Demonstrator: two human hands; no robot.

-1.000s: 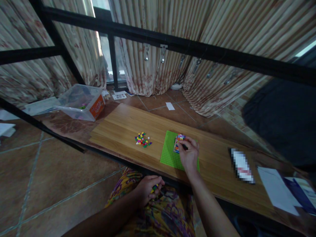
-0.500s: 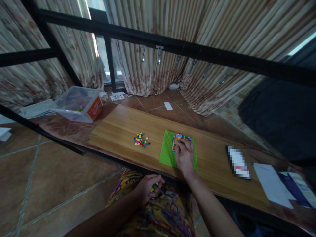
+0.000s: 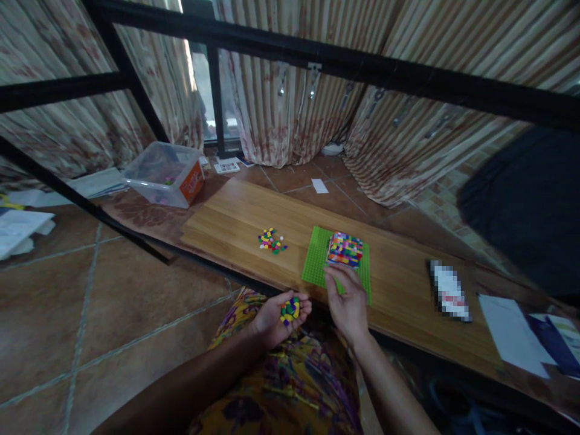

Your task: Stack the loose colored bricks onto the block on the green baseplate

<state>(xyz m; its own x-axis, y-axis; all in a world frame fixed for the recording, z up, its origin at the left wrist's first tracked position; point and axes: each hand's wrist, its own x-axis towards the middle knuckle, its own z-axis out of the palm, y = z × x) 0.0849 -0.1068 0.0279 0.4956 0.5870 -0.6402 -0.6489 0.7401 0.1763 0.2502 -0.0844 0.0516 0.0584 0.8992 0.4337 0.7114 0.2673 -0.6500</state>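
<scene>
My left hand is turned palm up and cupped over my lap, holding a small heap of coloured toy bricks. Over the front part of a green baseplate hovers my right hand. Its fingers are bent and slightly apart, and I see nothing between them. Just beyond its fingertips, a block built of many multicoloured bricks stands on the baseplate. Left of the baseplate, a loose scatter of small bricks lies on the wooden board.
The wooden board spans a low table. At its far left stands a clear plastic bin with an orange label. A blurred-out white object and paper sheets lie to the right. A black metal bar crosses beyond the table, before curtains.
My right hand has drawn back from the brick block toward me, uncovering its top. My left hand has opened from a closed curl, showing the bricks in its palm. The view has shifted slightly.
</scene>
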